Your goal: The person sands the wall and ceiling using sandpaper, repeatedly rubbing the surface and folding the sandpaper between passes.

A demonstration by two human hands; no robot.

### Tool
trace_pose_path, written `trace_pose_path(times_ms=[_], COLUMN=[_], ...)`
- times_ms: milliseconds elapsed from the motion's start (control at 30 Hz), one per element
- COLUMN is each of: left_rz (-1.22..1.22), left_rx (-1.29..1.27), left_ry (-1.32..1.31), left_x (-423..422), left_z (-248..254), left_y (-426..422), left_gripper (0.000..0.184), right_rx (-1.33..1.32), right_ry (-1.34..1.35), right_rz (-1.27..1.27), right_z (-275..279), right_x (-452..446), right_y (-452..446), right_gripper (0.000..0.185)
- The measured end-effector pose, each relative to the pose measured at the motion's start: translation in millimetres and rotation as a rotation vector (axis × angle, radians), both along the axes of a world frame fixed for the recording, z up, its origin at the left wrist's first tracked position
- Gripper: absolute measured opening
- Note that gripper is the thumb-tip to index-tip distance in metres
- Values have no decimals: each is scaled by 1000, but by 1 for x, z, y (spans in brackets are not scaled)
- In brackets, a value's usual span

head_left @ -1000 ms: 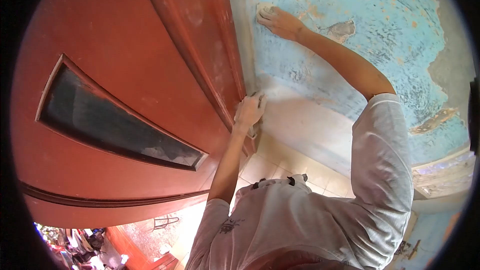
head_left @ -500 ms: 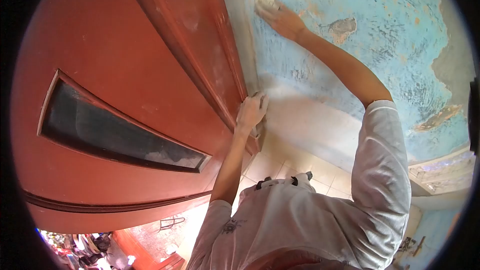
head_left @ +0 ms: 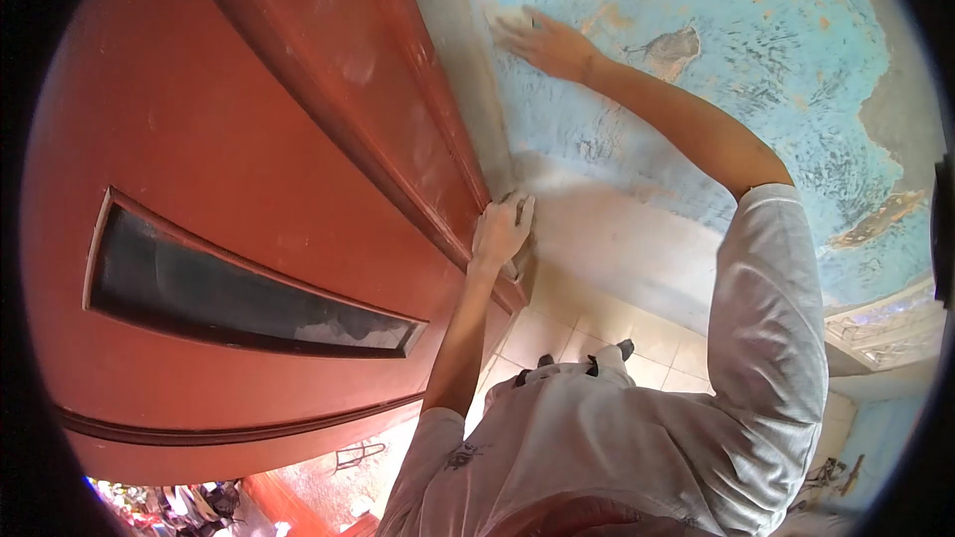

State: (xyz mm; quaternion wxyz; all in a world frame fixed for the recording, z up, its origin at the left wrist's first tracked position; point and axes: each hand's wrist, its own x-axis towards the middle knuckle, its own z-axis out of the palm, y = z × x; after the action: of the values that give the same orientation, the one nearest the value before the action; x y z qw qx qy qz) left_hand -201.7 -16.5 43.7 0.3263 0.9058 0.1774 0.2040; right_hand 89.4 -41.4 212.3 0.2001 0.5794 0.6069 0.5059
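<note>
High on the peeling blue wall (head_left: 756, 50), my right hand (head_left: 547, 48) presses a small pale pad (head_left: 512, 20) flat against the surface, close to the grey strip beside the door frame. Motion blurs the fingertips, and the pad's exact kind cannot be made out. Lower down, my left hand (head_left: 505, 226) grips the edge of the reddish-brown door frame (head_left: 438, 129), its fingers curled over the rim. Dark scuffs, orange patches and a bare grey chip (head_left: 674, 50) mark the paint around my right forearm.
A red door (head_left: 249, 189) with a narrow dark glass pane (head_left: 239, 288) fills the left side. Pale floor tiles (head_left: 557, 338) lie below, near my feet. A cluttered heap (head_left: 179, 507) shows at the lower left, and a framed pale panel (head_left: 885, 328) at the right.
My right hand has slid slightly left and down across the wall with the pad. My left hand keeps its grip on the frame, and the view has shifted a little.
</note>
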Motion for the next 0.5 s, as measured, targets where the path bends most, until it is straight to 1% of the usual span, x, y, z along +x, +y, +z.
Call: trace_pose_path(times_ms=[33, 67, 133, 167, 233, 267, 333, 367, 433, 467, 500], left_rz=[0, -5, 10, 12, -8, -8, -13, -15, -15, -14, -10], left_rx=[-7, -3, -52, -54, -15, -16, -32, -33, -47, -50, -23], left_ry=[16, 8, 19, 21, -4, -5, -15, -16, -11, -7, -11], left_x=[0, 2, 0, -1, -2, -2, -1, -1, -2, -2, -1], left_z=[-1, -1, -1, -2, -1, -1, 0, 0, -1, -2, -2], left_y=[1, 2, 0, -2, -2, -1, -2, -2, 0, 0, 0], left_gripper=[27, 27, 26, 26, 24, 24, 23, 23, 25, 25, 26], right_rx=[69, 73, 116, 113, -40, -40, -129, -130, 148, 145, 60], right_ry=[-47, -56, 34, 35, -136, -138, -104, -105, 83, 87, 23], right_rz=[1, -5, -84, -82, -89, -89, -68, -70, 10, 10, -32], right_z=[11, 16, 13, 4, -16, -16, 8, 19, 31, 21, 0], right_x=[3, 1, -10, -14, -18, -12, -9, -9, -8, -12, -14], right_y=[1, 2, 1, -1, -3, 0, 1, 1, 1, 0, 1], right_gripper=[56, 56, 57, 57, 57, 57, 56, 56, 56, 56, 55])
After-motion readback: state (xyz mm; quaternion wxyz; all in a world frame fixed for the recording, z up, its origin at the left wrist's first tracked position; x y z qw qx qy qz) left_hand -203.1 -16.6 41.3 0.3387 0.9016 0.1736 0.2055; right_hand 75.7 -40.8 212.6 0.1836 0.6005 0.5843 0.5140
